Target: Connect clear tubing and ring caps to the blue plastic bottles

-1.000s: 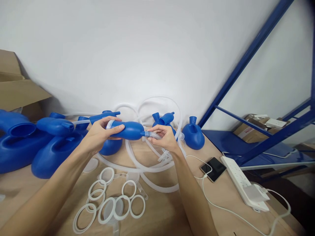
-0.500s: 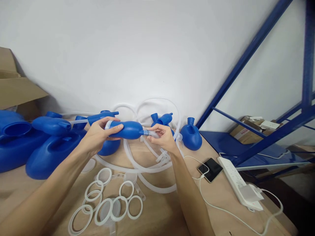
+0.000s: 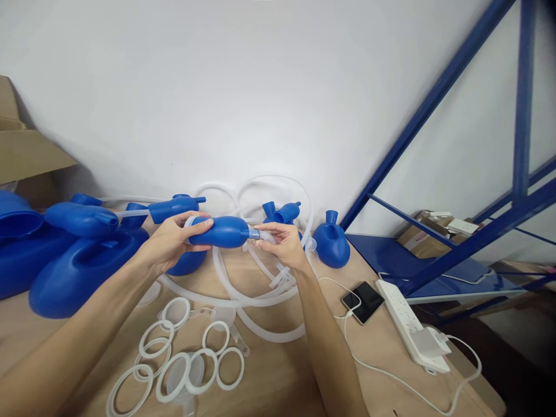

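My left hand (image 3: 171, 240) is closed around the wide end of a blue plastic funnel-shaped neck piece (image 3: 226, 231), where a white ring shows at the rim. It is held level above the table, its narrow spout pointing right. At that spout my right hand (image 3: 280, 243) pinches the end of a translucent hose (image 3: 263, 236), which meets the spout; how far it is pushed on I cannot tell. Below the hands, loops of translucent hose (image 3: 243, 302) lie on the wooden table. Nearer me are several white rings (image 3: 230, 369) and translucent caps (image 3: 223, 315) with straps.
Blue jugs (image 3: 82, 272) crowd the left side, and another blue jug (image 3: 332, 243) stands at right. A phone (image 3: 365, 301) with a white cable and a power strip (image 3: 408, 324) lie at the right edge. Beyond are a blue metal rack (image 3: 408, 139) and a cardboard box (image 3: 35, 150) at far left.
The whole view has shifted slightly, so things appear a little further left. Both hands keep their hold on the blue piece and hose, with hardly any change in grip.
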`<action>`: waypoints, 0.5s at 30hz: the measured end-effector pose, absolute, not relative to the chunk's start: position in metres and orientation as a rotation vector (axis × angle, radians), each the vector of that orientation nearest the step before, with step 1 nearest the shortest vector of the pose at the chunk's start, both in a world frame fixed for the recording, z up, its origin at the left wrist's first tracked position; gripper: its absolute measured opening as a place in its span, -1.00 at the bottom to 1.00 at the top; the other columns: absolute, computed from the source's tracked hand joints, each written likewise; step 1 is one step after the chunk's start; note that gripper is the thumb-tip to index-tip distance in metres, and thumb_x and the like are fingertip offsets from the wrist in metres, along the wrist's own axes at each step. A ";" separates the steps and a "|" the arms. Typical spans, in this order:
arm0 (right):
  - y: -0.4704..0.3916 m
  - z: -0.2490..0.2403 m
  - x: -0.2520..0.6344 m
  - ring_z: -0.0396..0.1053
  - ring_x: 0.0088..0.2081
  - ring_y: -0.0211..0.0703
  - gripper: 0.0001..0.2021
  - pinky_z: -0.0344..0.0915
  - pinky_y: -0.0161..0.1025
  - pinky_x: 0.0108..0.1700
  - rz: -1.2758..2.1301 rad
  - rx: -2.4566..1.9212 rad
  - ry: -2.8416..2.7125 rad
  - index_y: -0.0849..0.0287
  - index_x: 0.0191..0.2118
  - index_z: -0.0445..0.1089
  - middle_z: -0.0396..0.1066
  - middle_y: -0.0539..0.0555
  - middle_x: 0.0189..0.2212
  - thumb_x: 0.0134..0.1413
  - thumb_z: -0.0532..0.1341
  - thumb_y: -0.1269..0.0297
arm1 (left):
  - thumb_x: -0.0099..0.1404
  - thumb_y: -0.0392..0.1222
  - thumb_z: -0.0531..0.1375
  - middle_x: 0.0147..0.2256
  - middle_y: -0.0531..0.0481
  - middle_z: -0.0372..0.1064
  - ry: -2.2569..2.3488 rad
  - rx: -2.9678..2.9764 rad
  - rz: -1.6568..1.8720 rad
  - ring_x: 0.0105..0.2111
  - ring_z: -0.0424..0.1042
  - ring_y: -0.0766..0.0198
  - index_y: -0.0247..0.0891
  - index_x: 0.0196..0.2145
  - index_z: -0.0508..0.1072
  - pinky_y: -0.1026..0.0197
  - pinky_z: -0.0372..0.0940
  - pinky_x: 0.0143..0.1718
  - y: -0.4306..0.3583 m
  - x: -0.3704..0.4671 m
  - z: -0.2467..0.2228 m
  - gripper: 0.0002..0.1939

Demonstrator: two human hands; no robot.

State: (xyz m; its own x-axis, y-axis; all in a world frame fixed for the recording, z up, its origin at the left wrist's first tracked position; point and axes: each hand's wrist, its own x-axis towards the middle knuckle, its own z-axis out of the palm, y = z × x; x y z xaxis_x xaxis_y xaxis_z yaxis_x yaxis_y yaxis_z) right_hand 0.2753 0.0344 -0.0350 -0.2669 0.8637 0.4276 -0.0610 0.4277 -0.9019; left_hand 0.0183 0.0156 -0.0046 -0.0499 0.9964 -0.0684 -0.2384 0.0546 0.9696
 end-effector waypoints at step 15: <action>0.007 -0.008 0.279 0.55 -0.05 -0.06 -0.64 0.43 -0.16 0.00 0.534 -1.011 -2.091 0.05 0.08 0.52 0.59 0.10 0.04 0.22 0.38 0.08 | -0.20 0.03 0.59 -0.14 -0.04 0.48 1.168 1.242 1.385 -0.25 0.55 0.13 -0.22 -0.18 0.55 0.17 0.59 -0.34 0.002 0.018 0.002 -0.37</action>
